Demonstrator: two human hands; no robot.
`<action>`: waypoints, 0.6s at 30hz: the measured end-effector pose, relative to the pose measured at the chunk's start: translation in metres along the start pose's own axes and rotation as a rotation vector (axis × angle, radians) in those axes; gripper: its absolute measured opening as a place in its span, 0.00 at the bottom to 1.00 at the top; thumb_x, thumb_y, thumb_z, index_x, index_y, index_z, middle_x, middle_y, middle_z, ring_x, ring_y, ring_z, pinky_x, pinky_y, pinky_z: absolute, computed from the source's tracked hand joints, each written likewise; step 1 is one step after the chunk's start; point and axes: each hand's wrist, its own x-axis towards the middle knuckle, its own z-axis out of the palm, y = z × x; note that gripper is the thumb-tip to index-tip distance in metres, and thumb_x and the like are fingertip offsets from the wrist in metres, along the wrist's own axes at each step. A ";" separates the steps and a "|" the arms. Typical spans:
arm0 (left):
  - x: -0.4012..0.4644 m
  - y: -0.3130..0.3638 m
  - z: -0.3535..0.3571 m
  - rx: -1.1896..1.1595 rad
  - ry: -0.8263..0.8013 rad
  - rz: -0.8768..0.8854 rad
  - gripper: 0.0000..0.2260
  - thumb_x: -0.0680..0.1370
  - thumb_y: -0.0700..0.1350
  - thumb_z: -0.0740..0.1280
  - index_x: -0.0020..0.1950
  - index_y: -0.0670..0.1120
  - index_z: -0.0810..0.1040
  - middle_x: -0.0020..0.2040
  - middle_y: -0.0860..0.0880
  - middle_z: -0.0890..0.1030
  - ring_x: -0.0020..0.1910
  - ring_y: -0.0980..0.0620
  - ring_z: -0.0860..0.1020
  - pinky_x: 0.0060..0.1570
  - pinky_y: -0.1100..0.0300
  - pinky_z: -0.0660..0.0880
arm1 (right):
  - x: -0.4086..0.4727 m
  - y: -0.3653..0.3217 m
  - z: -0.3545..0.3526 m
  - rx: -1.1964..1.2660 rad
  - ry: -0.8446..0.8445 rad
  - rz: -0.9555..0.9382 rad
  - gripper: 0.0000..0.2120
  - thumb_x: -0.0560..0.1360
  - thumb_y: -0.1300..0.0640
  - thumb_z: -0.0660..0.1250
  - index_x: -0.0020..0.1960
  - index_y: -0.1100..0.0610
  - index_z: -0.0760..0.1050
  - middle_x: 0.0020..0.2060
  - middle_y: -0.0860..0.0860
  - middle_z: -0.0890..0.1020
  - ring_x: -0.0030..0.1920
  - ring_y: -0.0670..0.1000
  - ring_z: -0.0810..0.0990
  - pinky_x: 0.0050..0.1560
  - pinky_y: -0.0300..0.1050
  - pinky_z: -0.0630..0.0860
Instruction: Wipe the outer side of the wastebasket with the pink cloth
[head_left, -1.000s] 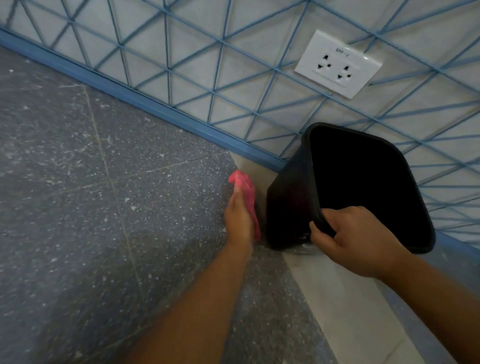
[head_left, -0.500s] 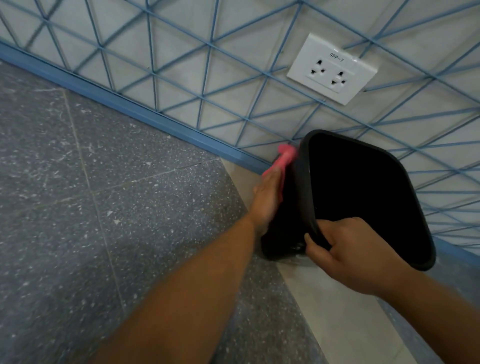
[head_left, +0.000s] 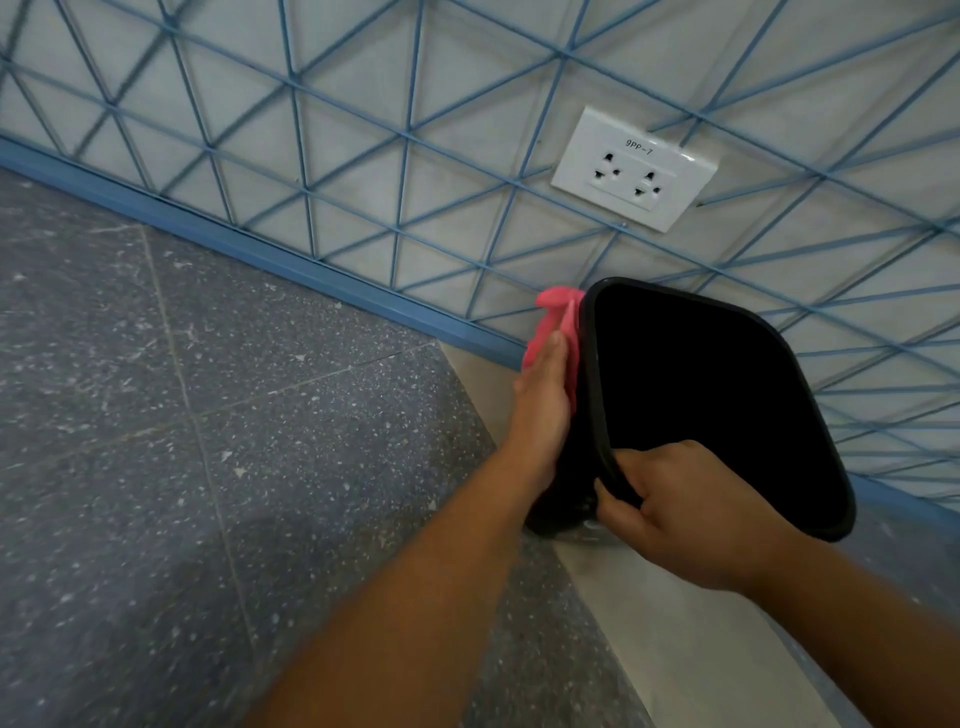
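A black plastic bin (head_left: 701, 395) stands tilted on the floor by the wall, its dark mouth turned toward me. My right hand (head_left: 680, 514) grips the near rim, fingers curled inside it and thumb outside. With straight fingers, my left hand (head_left: 543, 400) presses a pink cloth (head_left: 553, 322) flat against the bin's left outer side, close to the top rim. The cloth sticks out past my fingertips.
A pale wall with a blue line pattern and a blue skirting strip (head_left: 260, 254) runs behind the bin. A white double socket plate (head_left: 634, 169) sits on the wall above it. The floor is grey speckled tile (head_left: 208, 441) with a light strip (head_left: 675, 639) under the bin.
My left hand slid the pink cloth up the bin's left side, from near its base to the top rim. My right hand kept its grip on the rim.
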 end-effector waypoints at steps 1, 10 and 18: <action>0.006 0.007 0.002 0.046 0.000 -0.031 0.22 0.90 0.56 0.57 0.81 0.51 0.76 0.76 0.47 0.81 0.78 0.50 0.77 0.83 0.49 0.69 | 0.001 0.000 0.000 0.003 0.004 -0.001 0.18 0.76 0.49 0.61 0.31 0.48 0.60 0.23 0.48 0.67 0.24 0.47 0.68 0.31 0.43 0.66; -0.077 -0.032 -0.014 -0.045 -0.079 0.268 0.20 0.88 0.56 0.55 0.80 0.61 0.69 0.87 0.55 0.65 0.88 0.55 0.60 0.90 0.46 0.55 | 0.005 0.007 0.002 -0.037 0.006 -0.053 0.16 0.76 0.45 0.62 0.33 0.50 0.65 0.24 0.47 0.67 0.25 0.46 0.67 0.33 0.45 0.68; 0.024 -0.013 -0.017 -0.040 -0.103 0.009 0.23 0.91 0.52 0.54 0.85 0.47 0.69 0.83 0.46 0.73 0.84 0.48 0.69 0.87 0.48 0.61 | 0.004 0.004 -0.001 -0.010 -0.013 -0.053 0.17 0.77 0.48 0.61 0.32 0.46 0.61 0.24 0.47 0.66 0.24 0.47 0.67 0.32 0.45 0.68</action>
